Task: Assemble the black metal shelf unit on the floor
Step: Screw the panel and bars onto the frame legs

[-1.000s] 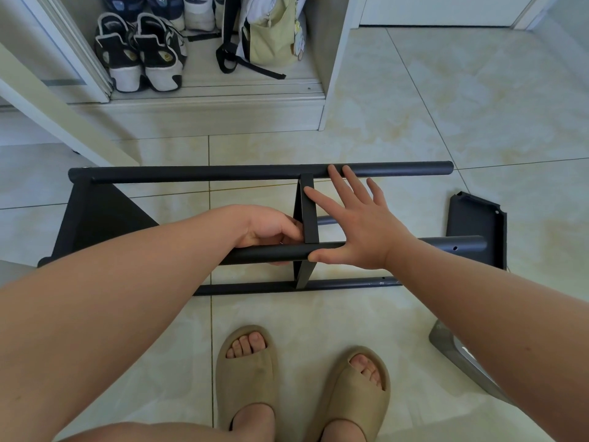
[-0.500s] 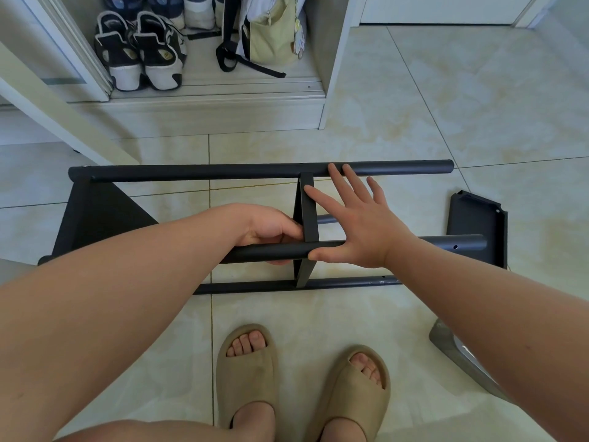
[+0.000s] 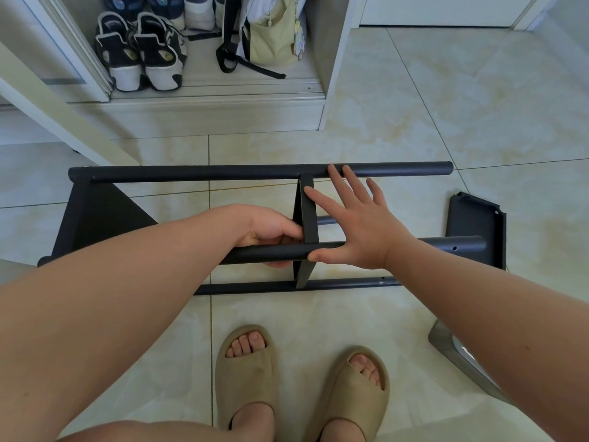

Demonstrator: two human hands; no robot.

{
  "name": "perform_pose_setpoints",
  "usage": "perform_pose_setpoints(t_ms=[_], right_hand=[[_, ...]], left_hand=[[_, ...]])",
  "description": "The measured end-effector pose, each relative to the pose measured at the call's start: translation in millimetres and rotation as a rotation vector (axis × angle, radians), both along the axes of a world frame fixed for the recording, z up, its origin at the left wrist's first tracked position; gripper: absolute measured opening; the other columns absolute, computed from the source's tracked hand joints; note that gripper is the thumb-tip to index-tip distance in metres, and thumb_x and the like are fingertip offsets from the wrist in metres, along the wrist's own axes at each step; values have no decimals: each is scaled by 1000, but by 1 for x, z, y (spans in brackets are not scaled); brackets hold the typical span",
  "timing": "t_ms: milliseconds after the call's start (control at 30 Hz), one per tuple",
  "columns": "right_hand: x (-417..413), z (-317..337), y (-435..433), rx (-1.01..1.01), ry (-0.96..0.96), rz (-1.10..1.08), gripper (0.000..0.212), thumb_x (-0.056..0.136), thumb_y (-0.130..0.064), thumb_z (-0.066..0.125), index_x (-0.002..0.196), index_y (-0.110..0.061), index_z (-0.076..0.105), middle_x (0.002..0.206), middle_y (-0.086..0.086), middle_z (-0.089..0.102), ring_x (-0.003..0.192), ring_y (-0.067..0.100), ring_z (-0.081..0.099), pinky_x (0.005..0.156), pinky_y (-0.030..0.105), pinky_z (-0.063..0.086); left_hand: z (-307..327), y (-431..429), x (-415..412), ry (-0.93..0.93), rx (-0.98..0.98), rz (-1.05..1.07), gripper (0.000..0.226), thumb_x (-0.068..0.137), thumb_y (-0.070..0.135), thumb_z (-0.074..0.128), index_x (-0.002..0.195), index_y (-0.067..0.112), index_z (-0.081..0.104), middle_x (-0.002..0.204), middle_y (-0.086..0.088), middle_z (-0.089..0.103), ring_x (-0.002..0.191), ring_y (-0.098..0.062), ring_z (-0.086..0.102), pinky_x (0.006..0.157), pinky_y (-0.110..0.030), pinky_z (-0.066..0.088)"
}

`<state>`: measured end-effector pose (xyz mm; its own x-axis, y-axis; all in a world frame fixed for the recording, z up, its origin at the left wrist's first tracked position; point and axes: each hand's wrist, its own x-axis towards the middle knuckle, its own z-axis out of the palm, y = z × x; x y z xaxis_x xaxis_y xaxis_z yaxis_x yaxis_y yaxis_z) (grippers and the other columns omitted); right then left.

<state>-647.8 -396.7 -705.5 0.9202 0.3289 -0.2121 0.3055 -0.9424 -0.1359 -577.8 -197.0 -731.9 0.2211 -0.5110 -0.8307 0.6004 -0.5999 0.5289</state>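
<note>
Two bare forearms [image 3: 111,282], chunky tan slide sandals [image 3: 245,371] with open toes, bare knee [image 3: 143,432]

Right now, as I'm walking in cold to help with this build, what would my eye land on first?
The black shelf frame lies across the tiled floor at mid-picture, both arms reaching into it. The left hand grips the near tube; the right hand lies open, fingers spread, beside the upright plate. A loose black panel sits by the frame's right end, beige slippers below.
</note>
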Motion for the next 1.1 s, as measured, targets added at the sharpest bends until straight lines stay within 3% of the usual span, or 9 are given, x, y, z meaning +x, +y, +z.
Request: perform_pose_setpoints(t_ms=[200, 367, 500, 600, 767, 867, 1000, 1100], right_hand=[[0, -1, 0, 1, -3, 1, 109, 66, -97, 25, 158, -46, -4, 168, 3, -21, 153, 25, -24, 124, 58, -4], [1, -1, -1, 2, -8, 1, 109, 67, -97, 25, 158, -47, -4, 168, 4, -21, 153, 25, -23, 124, 57, -5], [1, -1, 0, -1, -5, 1, 109, 67, -97, 25, 158, -47, -5, 168, 3, -21, 153, 25, -24, 124, 57, -5], [0, -1, -1, 0, -6, 1, 109, 66, -97, 25, 158, -47, -5, 168, 3, -21, 153, 25, -24, 124, 57, -4], [1, -2, -1, 5, -9, 2, 109, 67, -97, 25, 158, -46, -4, 168, 3, -21, 153, 25, -23, 124, 58, -4], [1, -2, -1, 8, -11, 2, 109, 66, -97, 25, 158, -47, -3, 168, 3, -20, 154, 25, -23, 124, 58, -3], [1, -2, -1, 7, -11, -1, 108, 66, -98, 25, 158, -47, -3, 168, 3, -20, 153, 25, -23, 124, 57, -4], [1, -2, -1, 6, -12, -2, 108, 66, -97, 25, 158, -47, -4, 168, 3, -20, 153, 24, -23, 124, 58, -4]], left_hand=[[3, 1, -1, 24, -67, -3, 14, 97, 11, 53, 90, 14, 65, 73, -2, 68, 57, -13, 62, 58, -26, 51], [1, 4, 0, 3, -96, 54, 15, 96, 5, 53, 93, 15, 63, 85, -7, 69, 69, -19, 64, 74, -36, 51], [1, 1, -1, -3, -9, 54, 15, 98, 21, 56, 94, 16, 70, 83, -4, 70, 83, -20, 62, 89, -39, 52], [2, 0, -2, -36, 37, 3, 14, 97, 23, 58, 98, 15, 70, 80, -1, 72, 81, -17, 63, 85, -35, 54], [4, 0, -1, -15, -21, -5, 20, 96, 15, 57, 83, 16, 72, 76, -3, 70, 65, -15, 62, 72, -29, 53], [2, 3, -1, -3, -56, 0, 23, 95, 10, 56, 80, 17, 72, 80, -4, 70, 68, -16, 62, 75, -31, 51], [2, 5, 0, -13, -71, 46, 16, 94, 4, 56, 96, 15, 66, 93, -8, 70, 78, -20, 65, 83, -37, 52], [3, 3, -1, -5, -38, 64, 13, 95, 9, 55, 97, 15, 67, 92, -7, 68, 84, -21, 62, 90, -40, 51]])
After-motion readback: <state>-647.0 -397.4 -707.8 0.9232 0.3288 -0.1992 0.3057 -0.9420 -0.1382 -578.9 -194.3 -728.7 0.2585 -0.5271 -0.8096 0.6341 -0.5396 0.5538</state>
